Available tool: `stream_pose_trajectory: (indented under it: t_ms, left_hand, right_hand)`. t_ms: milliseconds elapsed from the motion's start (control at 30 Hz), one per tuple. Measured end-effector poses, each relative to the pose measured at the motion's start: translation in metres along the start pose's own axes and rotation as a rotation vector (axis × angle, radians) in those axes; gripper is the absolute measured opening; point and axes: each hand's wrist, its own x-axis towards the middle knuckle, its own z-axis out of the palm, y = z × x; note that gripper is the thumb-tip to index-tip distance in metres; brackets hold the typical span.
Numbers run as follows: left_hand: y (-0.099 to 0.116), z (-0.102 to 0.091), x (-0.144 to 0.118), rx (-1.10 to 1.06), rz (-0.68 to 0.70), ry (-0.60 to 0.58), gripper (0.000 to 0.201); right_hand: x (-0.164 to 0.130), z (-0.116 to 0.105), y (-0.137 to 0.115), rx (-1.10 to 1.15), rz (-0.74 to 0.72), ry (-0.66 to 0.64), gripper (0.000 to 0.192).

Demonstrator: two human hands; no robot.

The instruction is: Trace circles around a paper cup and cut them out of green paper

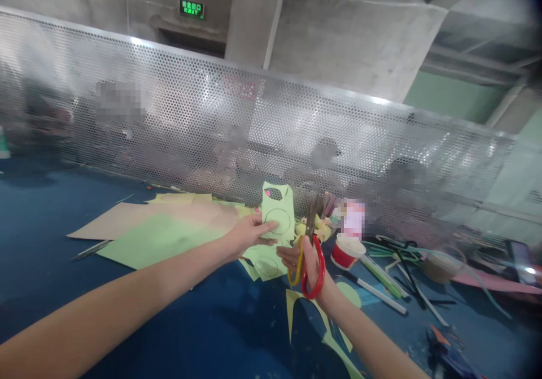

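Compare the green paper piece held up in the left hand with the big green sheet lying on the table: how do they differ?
The held paper piece is small, while the green sheet is far larger. The piece is held upright, off the table, by the left hand; the sheet lies flat on it. The piece has a drawn circle and a cut-out near its top; the sheet looks plain. Both are light green paper.

Craft workshop: paper scraps (pixel 165 236), perforated metal screen (pixel 254 125), concrete walls.

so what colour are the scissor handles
One red, one yellow, on the scissors in the right hand; head view.
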Motion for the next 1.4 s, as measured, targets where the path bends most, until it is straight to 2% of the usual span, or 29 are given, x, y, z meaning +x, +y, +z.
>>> stream_pose_trajectory:
  t_ms: [133, 267, 533, 700, 1000, 1267, 1400]
  left_hand:
    - [0.008, -0.008, 0.006, 0.000, 0.067, 0.097, 0.031]
    - [0.011, -0.013, 0.007, 0.037, 0.136, 0.092, 0.034]
    - [0.011, -0.017, 0.008, 0.226, 0.179, 0.123, 0.040]
    - [0.017, -0.020, 0.007, 0.306, 0.175, 0.132, 0.036]
    - [0.018, -0.021, 0.007, 0.320, 0.160, 0.114, 0.038]
    - [0.017, -0.022, 0.008, 0.430, 0.169, 0.133, 0.037]
    - [0.018, -0.022, 0.006, 0.392, 0.149, 0.114, 0.035]
  right_hand:
    - [-0.006, 0.001, -0.007, -0.084, 0.152, -0.099, 0.069]
    - [-0.019, -0.001, -0.016, -0.206, 0.203, -0.218, 0.064]
    - [-0.025, -0.003, -0.021, -0.438, 0.138, -0.269, 0.060]
    - [-0.027, -0.006, -0.029, -0.518, 0.099, -0.289, 0.055]
    - [-0.028, -0.008, -0.032, -0.558, 0.051, -0.340, 0.060]
    - [-0.027, -0.006, -0.035, -0.517, 0.090, -0.355, 0.065]
    - [-0.027, -0.009, -0.031, -0.541, 0.022, -0.350, 0.064]
